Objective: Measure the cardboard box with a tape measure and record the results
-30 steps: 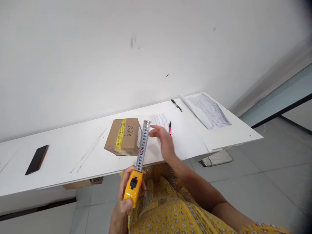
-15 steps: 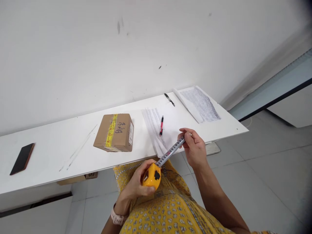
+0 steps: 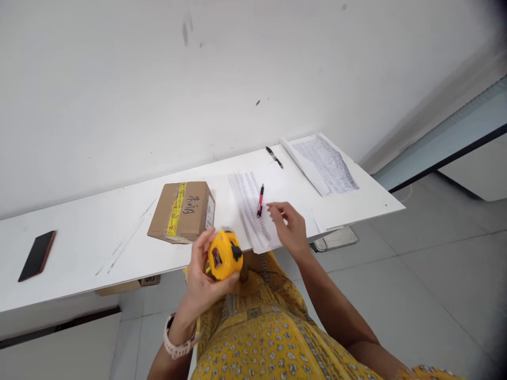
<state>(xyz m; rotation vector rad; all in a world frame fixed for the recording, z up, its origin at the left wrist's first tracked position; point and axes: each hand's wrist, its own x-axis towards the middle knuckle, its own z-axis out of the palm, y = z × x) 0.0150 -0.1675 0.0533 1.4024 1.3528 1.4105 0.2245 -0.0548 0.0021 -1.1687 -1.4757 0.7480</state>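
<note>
Tape (image 3: 224,254) sits gripped in left hand (image 3: 202,282) at the table (image 3: 99,248) near edge. Right hand (image 3: 290,228), fingers loosely spread, hovers over paper (image 3: 249,203). Box (image 3: 182,211) lies left, white wall far.

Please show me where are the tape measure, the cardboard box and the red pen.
tape measure (image 3: 224,255), head view, middle of its yellow case.
cardboard box (image 3: 189,219), head view, top face, right of the yellow tape.
red pen (image 3: 260,200), head view, middle of its barrel.

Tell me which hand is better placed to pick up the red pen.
Right, probably: the right hand hovers open just beside the red pen, while the left hand is full, wrapped round the yellow tape measure.
</note>
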